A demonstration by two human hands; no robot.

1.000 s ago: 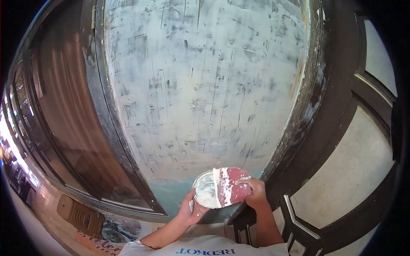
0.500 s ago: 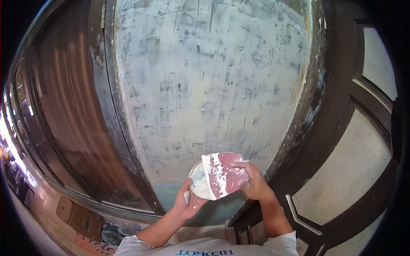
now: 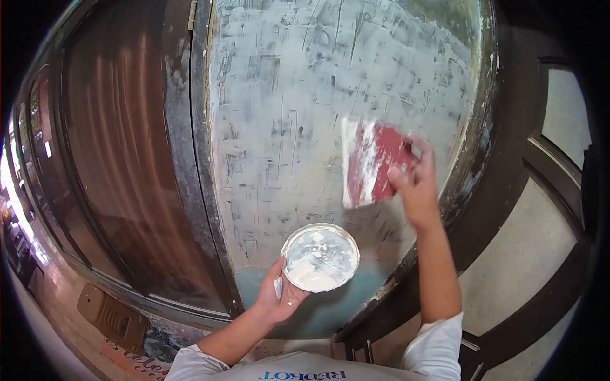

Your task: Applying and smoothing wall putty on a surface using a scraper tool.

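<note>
My right hand (image 3: pixel 416 181) pinches the right side of a flat red putty spreader (image 3: pixel 384 166), raised in front of the wall panel. White putty coats the spreader's left edge and streaks its face. Low in the middle, my left hand (image 3: pixel 283 295) supports a round lid (image 3: pixel 323 251) from its left underside, fingers partly hidden beneath it. A mound of cream-white putty (image 3: pixel 314 274) lies in the lid's near part, with smears across the rest. White residue marks my left thumb. Behind both hands stands the panel (image 3: pixel 279 146), whitish with dark scrapes and patches.
A dark-framed glass door (image 3: pixel 127 178) with a brownish curtain is on the left. Dark wood panelling with pale insets (image 3: pixel 521 254) fills the right. A brown plastic stool (image 3: pixel 111 317) stands on the floor at lower left, beside a printed mat (image 3: pixel 136 365).
My right hand has lifted the spreader off the lid, up and to the right toward the panel. The lid stays in my left hand, its inside now uncovered. The view has shifted slightly.
</note>
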